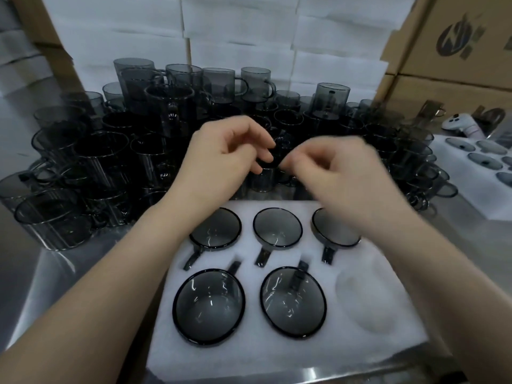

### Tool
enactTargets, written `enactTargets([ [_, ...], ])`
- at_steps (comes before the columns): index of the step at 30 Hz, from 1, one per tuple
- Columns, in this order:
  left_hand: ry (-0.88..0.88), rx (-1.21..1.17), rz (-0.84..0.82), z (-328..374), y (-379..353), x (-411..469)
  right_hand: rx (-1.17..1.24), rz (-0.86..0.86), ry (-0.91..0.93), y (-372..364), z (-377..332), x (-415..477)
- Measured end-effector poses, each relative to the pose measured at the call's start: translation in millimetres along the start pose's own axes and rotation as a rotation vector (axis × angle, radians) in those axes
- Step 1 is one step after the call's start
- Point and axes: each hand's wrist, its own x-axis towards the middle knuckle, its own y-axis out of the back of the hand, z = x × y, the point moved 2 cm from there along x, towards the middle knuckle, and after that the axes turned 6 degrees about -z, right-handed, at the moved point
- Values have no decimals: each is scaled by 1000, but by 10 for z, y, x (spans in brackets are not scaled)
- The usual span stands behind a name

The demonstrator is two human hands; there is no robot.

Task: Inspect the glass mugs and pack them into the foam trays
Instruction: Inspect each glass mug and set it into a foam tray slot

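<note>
Smoky grey glass mug (263, 178) upright just behind the foam tray (249, 353), at the front edge of the loose mugs (116, 151). Left hand (221, 153) above it, fingers curled, fingertips pinching the dark rim. Right hand (335, 173) close beside, thumb and forefinger drawn together at the same rim, other fingers curled; motion-blurred, so cannot tell if actually gripping. Both forearms reaching in over the tray from the near edge.

White foam tray flat on the table (55, 286), six round pockets in two rows. Packed mugs (209, 303) in five of them, mouths up, handles lying in the slots between the rows. Empty pocket (365, 300) at near right.

Loose mugs crowded behind and to the left of the tray, mostly upright, some stacked two high at the back, a few on their sides at the far left and right.

Second foam tray (476, 200) well apart on the right, round grey glass pieces in its pockets, too small to tell more. White controller (460, 124) behind it. Cardboard boxes (448, 65) stacked at upper right, printed with a dark logo. White foam sheets (238, 31) piled high along the back.
</note>
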Motion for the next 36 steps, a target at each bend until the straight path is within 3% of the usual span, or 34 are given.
enactTargets([
  [5,77,251,-231,-30,-86,-30,-274,-161,-257,259,362,335],
  [8,103,406,-358,-58,-113,-41,-413,-317,-303,137,434,370],
  [11,131,450,-473,-63,-154,-66,-501,-357,-294,21,470,366],
  [15,144,462,-498,-68,-160,-69,-522,-350,-260,-14,511,351],
  [19,149,425,-420,-105,-140,-42,-500,-320,-216,76,442,327],
  [26,143,281,-267,-120,-102,-15,-287,-211,-13,277,150,373],
  [32,160,138,-93,-94,-34,9,221,-273,185,58,26,462],
  [36,172,70,-37,-122,8,22,442,-186,185,-49,166,529],
])
